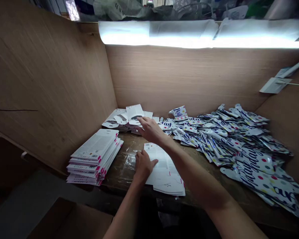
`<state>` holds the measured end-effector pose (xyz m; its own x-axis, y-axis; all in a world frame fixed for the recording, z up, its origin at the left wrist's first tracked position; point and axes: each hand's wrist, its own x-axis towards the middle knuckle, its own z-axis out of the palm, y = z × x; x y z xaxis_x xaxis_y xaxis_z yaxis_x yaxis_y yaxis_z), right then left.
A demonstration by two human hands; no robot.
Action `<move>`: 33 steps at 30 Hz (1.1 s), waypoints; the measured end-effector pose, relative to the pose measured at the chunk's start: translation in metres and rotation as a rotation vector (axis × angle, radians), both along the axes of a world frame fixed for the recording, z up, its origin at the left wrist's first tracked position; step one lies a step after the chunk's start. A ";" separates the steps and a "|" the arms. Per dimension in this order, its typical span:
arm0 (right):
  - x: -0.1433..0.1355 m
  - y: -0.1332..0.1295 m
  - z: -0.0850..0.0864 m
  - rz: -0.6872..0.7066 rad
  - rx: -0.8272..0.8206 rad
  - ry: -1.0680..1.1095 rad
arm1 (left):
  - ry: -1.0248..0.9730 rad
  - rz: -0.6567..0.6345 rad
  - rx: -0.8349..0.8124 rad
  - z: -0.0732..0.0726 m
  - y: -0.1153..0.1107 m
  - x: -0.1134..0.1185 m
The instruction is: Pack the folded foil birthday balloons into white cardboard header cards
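My left hand (144, 165) lies on the left edge of a small stack of white printed cardboard sleeves (161, 166), its thumb spread from the other fingers. My right hand (150, 128) reaches across to the back, fingers stretched out and apart. Its fingertips are at a loose heap of white cardboard pieces (134, 113); whether they touch it I cannot tell. To the left stands a taller, neat stack of white sleeves with pink edges (94, 156). On the right spreads a large pile of flat foil balloons (226, 136) with dots and dark lettering.
Wooden panels enclose the brown worktop (126, 166) at the left, back and right. A bright lamp (164, 35) runs under a cluttered shelf. Below the front edge, at left, is an open cardboard box (72, 219). A white fitting (275, 85) hangs at the right wall.
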<state>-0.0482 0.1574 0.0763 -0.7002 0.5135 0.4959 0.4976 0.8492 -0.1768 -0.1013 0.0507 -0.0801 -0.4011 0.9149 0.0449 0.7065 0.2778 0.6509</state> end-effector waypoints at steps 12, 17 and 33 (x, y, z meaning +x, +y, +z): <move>0.179 -0.125 -0.136 -0.350 -0.963 0.825 | -0.716 0.007 0.343 0.023 -0.004 0.015; 0.194 -0.154 -0.121 -0.051 -1.478 1.221 | -1.574 -0.154 0.167 0.040 -0.018 0.065; 0.439 -0.121 -0.138 -1.218 -0.173 0.145 | -2.012 -0.512 -0.048 0.051 -0.002 0.125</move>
